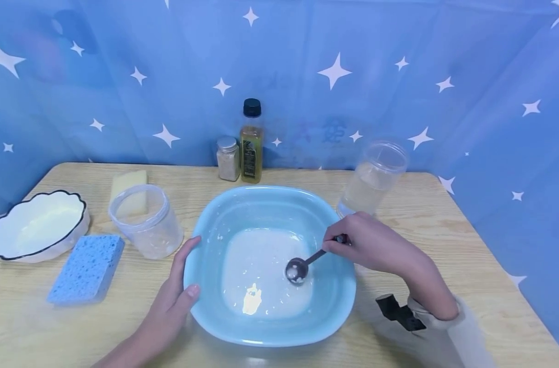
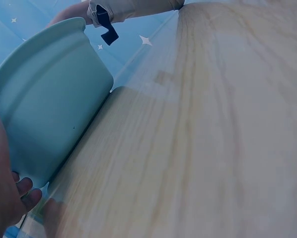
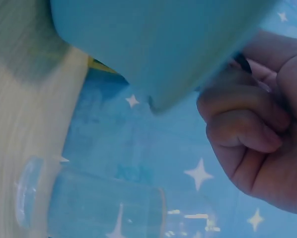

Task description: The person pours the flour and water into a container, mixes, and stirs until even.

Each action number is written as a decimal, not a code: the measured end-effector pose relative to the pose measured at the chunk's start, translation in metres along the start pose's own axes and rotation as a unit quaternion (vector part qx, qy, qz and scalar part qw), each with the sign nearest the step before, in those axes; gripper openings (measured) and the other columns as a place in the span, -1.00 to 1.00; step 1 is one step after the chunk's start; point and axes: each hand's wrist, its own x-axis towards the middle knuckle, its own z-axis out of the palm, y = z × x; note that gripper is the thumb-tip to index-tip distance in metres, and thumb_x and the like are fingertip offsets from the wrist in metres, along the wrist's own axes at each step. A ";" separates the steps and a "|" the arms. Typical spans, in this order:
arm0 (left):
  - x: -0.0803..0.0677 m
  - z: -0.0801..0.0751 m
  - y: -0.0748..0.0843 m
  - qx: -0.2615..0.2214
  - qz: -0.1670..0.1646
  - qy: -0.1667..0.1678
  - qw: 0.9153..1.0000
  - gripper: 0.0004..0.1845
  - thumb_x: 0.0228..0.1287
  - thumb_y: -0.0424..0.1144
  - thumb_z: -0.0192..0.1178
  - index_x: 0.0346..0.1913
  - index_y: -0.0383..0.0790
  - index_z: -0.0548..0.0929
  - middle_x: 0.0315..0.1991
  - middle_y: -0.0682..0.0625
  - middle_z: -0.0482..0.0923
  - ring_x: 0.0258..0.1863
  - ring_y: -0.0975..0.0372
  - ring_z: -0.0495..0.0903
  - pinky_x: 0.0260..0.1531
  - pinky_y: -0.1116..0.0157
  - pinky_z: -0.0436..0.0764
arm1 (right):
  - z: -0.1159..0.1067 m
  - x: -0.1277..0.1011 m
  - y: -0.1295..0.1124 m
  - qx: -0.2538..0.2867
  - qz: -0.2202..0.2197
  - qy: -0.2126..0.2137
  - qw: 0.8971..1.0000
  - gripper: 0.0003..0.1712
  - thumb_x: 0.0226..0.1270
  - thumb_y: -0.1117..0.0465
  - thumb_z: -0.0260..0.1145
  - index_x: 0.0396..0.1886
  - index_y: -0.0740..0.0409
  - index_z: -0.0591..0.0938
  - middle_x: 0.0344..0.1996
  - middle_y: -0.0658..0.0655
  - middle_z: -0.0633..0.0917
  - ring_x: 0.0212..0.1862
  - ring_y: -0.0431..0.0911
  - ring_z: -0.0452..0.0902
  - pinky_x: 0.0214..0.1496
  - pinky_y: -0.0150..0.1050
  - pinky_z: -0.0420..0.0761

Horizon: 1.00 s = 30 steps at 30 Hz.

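A pale wooden table (image 1: 445, 225) stands before a blue star-printed curtain (image 1: 399, 76). At centre frame sits a glossy light-blue basin (image 1: 334, 301) of milky liquid — the left hand (image 1: 173, 301) grips its rim, and the right hand (image 1: 376, 245) pinches a metal spoon (image 1: 302, 266).
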 end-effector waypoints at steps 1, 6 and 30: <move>0.000 0.000 0.001 -0.001 -0.002 0.000 1.000 -0.32 0.35 -0.36 -0.17 0.46 0.04 -0.12 0.42 -0.09 -0.12 0.12 0.16 0.40 -0.22 0.20 0.64 | -0.001 -0.001 0.000 0.006 -0.003 -0.006 1.000 -0.87 0.22 0.27 0.30 -0.50 0.00 0.69 -0.61 -0.17 0.58 -0.63 -0.32 0.30 -0.60 -0.40 0.40; 0.000 0.000 0.002 0.018 -0.004 0.006 1.000 -0.33 0.36 -0.34 -0.16 0.46 0.04 -0.12 0.44 -0.03 -0.18 0.19 0.26 0.29 -0.14 0.24 0.60 | 0.007 0.006 -0.005 0.020 -0.052 -0.026 0.998 -0.85 0.25 0.25 0.27 -0.51 -0.01 0.67 -0.65 -0.19 0.52 -0.62 -0.34 0.25 -0.60 -0.41 0.35; 0.001 0.000 0.002 0.002 -0.002 0.005 1.000 -0.32 0.35 -0.34 -0.15 0.46 0.05 -0.11 0.41 -0.09 -0.06 0.11 0.11 0.40 -0.25 0.21 0.65 | 0.000 -0.006 -0.011 0.003 -0.012 -0.030 0.999 -0.81 0.23 0.26 0.28 -0.55 -0.07 0.66 -0.65 -0.20 0.53 -0.64 -0.34 0.25 -0.62 -0.43 0.35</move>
